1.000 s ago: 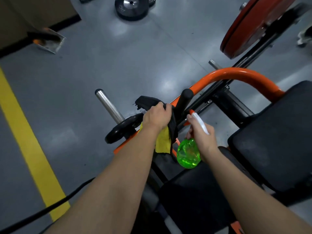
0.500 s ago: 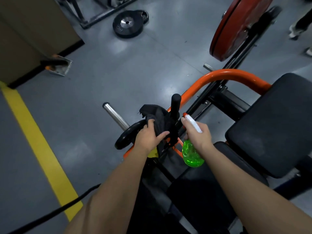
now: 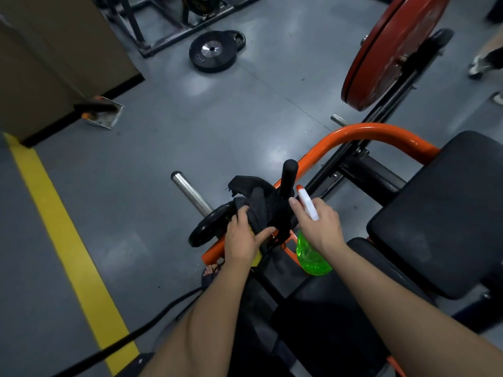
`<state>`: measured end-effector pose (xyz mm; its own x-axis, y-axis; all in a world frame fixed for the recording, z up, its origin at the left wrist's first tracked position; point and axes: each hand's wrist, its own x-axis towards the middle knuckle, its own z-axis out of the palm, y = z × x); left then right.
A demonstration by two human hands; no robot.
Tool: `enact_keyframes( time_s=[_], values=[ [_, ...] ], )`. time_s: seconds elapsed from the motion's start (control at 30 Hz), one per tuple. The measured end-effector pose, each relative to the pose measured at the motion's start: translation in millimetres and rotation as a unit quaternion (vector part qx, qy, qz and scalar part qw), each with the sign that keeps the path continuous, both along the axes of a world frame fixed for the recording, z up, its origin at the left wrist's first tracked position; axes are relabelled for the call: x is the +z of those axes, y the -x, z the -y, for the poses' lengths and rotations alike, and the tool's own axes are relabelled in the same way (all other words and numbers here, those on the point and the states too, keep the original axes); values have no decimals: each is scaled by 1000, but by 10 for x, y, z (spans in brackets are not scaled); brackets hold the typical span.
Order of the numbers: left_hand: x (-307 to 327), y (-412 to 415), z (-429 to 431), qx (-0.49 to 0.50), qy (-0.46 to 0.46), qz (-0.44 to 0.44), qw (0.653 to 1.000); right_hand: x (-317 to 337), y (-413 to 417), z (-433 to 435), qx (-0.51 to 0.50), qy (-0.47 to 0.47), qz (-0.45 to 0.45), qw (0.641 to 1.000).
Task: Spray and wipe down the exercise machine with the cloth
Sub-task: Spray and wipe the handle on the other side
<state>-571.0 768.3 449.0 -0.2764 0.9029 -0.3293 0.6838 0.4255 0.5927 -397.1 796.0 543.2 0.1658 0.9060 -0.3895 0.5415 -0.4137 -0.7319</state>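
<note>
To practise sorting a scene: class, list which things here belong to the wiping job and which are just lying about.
Job:
cloth, gripped by left hand
spray bottle, held in right hand
machine

Lying about:
floor plate
dustpan
cable

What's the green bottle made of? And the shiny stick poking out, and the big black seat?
The green bottle looks like see-through plastic: light glows through it. The shiny stick looks like polished metal, with bright streaks along it. The black seat is probably vinyl or leather-like padding: smooth, with a dull sheen and rounded edges.
</note>
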Motion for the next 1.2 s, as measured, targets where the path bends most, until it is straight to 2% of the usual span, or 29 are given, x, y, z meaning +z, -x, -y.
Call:
enact_keyframes(
  time_s=[0.1, 0.17, 0.23, 0.33, 0.43, 0.57, 0.73, 0.83, 0.93, 1.2],
  values=[
    [-144, 65, 316, 19, -37, 28, 999, -32, 119, -1, -23, 3, -24, 999],
    [-214, 152, 371, 42, -15, 63, 997, -60, 227, 14, -33, 1, -44, 998],
    [-242, 259, 307, 33, 13, 82, 996, -87, 335, 30, -29, 1, -56, 998],
    [-304, 424, 181, 16, 45, 155, 987, -152, 472, 37, -17, -2, -63, 998],
    [-510, 462, 215, 50, 37, 212, 975, -171, 562, 27, 25, -4, -57, 998],
    [-1117, 441, 384, 130, 4, 263, 956, -227, 686, 5, 110, 6, -78, 991],
    [-1433, 423, 512, 161, -11, 235, 958, -505, 855, -46, 108, 10, -71, 992],
    [-1576, 354, 582, 178, -38, 180, 967, -638, 868, -70, 98, 14, -72, 992],
    [-1567, 258, 586, 214, -18, 141, 966, -667, 842, -59, 104, 16, -88, 991],
    [-1340, 192, 493, 263, 46, 164, 950, -507, 843, -96, 150, 41, -104, 982]
  ],
)
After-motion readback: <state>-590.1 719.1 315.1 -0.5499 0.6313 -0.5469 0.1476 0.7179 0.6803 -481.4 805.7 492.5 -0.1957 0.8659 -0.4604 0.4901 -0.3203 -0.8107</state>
